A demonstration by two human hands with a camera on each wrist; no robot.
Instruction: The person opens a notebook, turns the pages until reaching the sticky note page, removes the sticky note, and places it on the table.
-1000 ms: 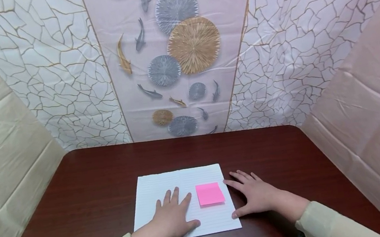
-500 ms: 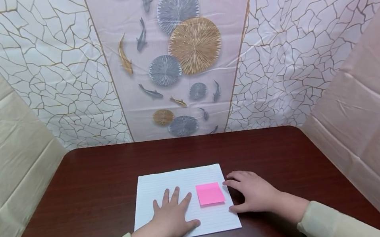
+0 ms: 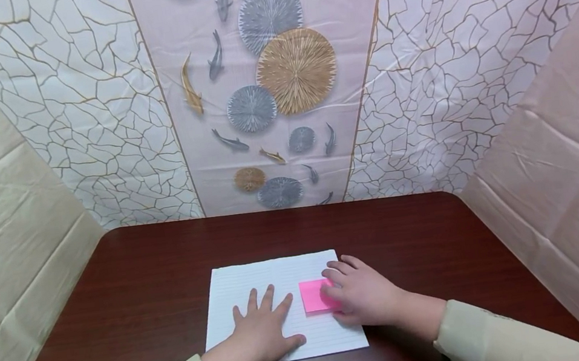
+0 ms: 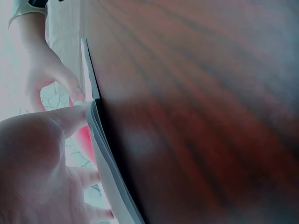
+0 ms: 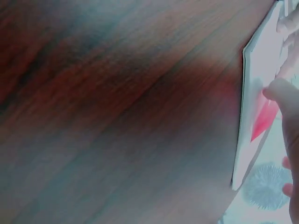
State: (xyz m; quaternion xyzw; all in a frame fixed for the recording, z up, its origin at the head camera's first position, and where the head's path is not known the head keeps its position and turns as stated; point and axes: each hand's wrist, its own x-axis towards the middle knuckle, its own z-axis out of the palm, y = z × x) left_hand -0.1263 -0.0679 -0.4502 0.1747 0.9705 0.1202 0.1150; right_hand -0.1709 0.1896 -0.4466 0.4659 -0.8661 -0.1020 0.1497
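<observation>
A white lined notebook lies on the table, its stacked pages showing along the edge in the left wrist view. On its right half is a square pink sticky note, one edge slightly raised. My left hand rests on the page with fingers spread, left of the note. My right hand is over the note's right side, covering part of it. Its bent index finger overlaps the pink surface, and the thumb is by the lower right corner, apart from the fingers. The right wrist view has the thumb close to the note.
The dark red-brown wooden table extends around the notebook. A patterned cloth backdrop with fish and round leaf shapes stands behind it. Beige cloth panels border the table on both sides.
My right hand has moved left from beside the notebook's right edge onto the sticky note, its fingers more bent than before. My left hand stays in place on the page.
</observation>
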